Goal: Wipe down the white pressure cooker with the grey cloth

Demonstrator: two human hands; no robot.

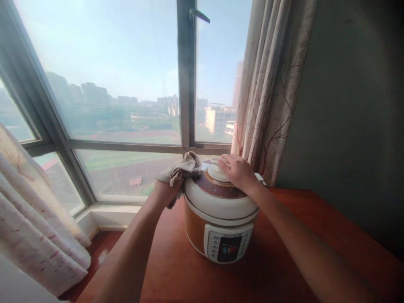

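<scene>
Currently, head view only. An electric pressure cooker point(221, 219) stands on a reddish wooden table point(284, 261), near the table's far edge by the window point(126, 84). Cooker body brown and white, control panel point(227, 247) facing the camera, lid point(217, 195) on.

Left arm: forearm runs from the lower left up toward the cooker's left shoulder. Left hand point(167, 191) sits against the lid's left rim, fingers closed around a bunched beige cloth point(184, 168). The cloth rises above the fist and drapes onto the lid's upper left edge, touching it. Fingertips hidden under the cloth folds.

Right arm: forearm enters from the lower right, extended diagonally up to the lid's top. Right hand point(238, 170) lies palm down over the lid, fingers curled over the white knob point(217, 170) at the lid's centre. Contact with the knob visible; whether the grip is firm or merely resting, cannot tell. Wrist sits above the lid's right rim.

Surroundings: patterned curtain point(268, 92) hangs just behind and to the right of the cooker; a second curtain point(34, 227) at the lower left. Grey-green wall point(353, 109) on the right. Window handle point(198, 16) at the top of the frame.
</scene>
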